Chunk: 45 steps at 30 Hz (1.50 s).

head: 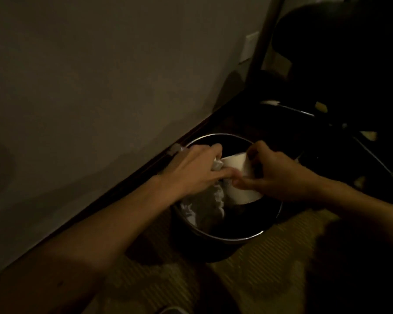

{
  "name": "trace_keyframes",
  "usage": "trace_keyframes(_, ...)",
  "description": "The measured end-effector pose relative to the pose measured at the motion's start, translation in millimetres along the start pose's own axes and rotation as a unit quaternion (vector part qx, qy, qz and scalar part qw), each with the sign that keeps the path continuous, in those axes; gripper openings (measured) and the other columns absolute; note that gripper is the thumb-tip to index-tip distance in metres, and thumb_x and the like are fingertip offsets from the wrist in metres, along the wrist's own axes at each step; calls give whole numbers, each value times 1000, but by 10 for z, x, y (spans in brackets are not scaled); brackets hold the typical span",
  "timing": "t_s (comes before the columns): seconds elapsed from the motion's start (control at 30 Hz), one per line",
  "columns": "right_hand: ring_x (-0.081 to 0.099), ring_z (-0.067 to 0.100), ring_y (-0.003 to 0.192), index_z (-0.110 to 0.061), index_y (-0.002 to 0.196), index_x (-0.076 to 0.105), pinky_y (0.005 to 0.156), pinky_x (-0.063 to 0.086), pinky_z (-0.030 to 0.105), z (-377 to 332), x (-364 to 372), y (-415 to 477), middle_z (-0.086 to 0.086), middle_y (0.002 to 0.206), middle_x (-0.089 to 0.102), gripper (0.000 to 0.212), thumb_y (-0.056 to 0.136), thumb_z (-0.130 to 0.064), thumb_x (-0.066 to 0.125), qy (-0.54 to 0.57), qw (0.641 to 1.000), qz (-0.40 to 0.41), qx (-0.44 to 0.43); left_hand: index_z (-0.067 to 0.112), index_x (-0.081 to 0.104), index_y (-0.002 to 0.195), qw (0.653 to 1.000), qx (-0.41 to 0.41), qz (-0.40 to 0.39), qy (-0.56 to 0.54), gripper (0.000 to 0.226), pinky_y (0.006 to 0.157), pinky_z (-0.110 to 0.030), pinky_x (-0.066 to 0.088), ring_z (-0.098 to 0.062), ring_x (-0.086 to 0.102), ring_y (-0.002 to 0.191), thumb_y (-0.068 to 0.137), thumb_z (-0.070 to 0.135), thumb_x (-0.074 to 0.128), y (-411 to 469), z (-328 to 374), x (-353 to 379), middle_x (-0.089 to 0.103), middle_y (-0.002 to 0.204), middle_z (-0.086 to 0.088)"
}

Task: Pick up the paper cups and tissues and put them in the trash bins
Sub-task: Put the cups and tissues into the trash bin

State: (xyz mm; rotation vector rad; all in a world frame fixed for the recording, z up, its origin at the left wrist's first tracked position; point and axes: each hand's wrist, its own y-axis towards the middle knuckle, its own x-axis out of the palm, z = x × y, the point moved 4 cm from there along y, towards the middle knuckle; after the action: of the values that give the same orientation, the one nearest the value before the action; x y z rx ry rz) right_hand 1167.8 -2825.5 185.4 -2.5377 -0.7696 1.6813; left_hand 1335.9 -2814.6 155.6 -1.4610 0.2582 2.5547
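A round dark trash bin (236, 237) with a metal rim stands on the floor by the wall. Both hands are over its opening. My right hand (279, 175) grips a white paper cup (238, 175), tilted on its side above the bin. My left hand (197, 171) holds a crumpled white tissue (59, 165) next to the cup's mouth. More crumpled white tissue (216, 200) lies inside the bin under the hands. The scene is dim.
A plain wall (100, 75) with a dark skirting board runs along the left. A dark chair (340, 71) with metal legs stands at the right, close behind the bin. Ribbed carpet (270, 268) covers the floor in front.
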Motion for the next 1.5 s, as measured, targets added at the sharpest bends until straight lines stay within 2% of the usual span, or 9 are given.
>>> trace_keyframes(0.13,61,25,93,-18,118,37,64,43,30,118,374,284,8,115,60,65,79,-59,68,-69,997,-45,-13,31,34,129,973,-15,-180,144,33,85,-41,45,-30,54,105,102,48,27,130,-207,512,48,120,-9)
trace_keyframes(0.27,59,31,108,-8,128,37,75,42,31,137,577,426,12,122,57,63,87,-46,67,-141,980,-139,-23,14,27,148,945,-14,-293,142,44,111,-40,27,-34,31,140,108,29,20,90,-193,581,28,154,-12)
trace_keyframes(0.47,61,21,107,-20,138,36,88,54,39,113,330,398,5,123,61,69,82,-36,73,-69,993,-81,-47,14,48,119,954,74,-120,266,32,70,-40,41,-31,57,101,102,25,23,40,52,226,56,113,-10)
trace_keyframes(0.67,63,1,73,-30,92,57,61,55,30,-379,193,-58,-13,79,66,25,75,-44,66,156,973,41,-166,17,45,75,984,119,74,109,25,58,-47,45,-20,49,61,98,15,35,-332,173,-565,48,67,0)
trace_keyframes(0.83,60,8,67,-28,77,56,60,48,34,-1064,752,-274,-11,72,63,21,75,-46,66,254,941,-24,-222,22,44,60,996,-32,1,84,46,51,-10,32,-7,53,58,97,47,36,-1120,-211,-931,44,50,8)
trace_keyframes(0.97,58,8,60,-38,83,49,52,43,24,-1422,1152,-309,-19,63,54,21,77,-57,56,121,960,67,-242,20,51,66,985,-129,-102,48,39,62,-22,36,-9,56,65,102,37,46,-2071,-769,-885,54,62,4)
trace_keyframes(1.1,56,28,68,-32,90,48,61,50,47,-1730,1329,-350,-7,72,53,22,83,-53,51,92,940,142,-295,35,58,78,957,-238,-165,-18,24,69,-33,46,-9,63,72,100,35,48,-3025,-1312,-714,66,77,-1)
trace_keyframes(1.33,63,10,96,-31,115,59,79,49,26,-2430,3002,-482,-10,106,67,26,90,-32,64,30,914,-238,-327,18,63,102,913,-368,-171,-30,20,79,-37,51,-15,64,83,99,34,51,-4380,-2130,-191,67,91,2)
trace_keyframes(1.5,64,12,95,-27,116,61,80,45,24,-2851,3966,-606,-10,97,64,29,88,-32,66,56,884,-325,-332,27,48,134,870,-480,-110,-13,46,98,-46,45,-21,60,109,97,53,43,-5186,-2487,343,63,120,3)
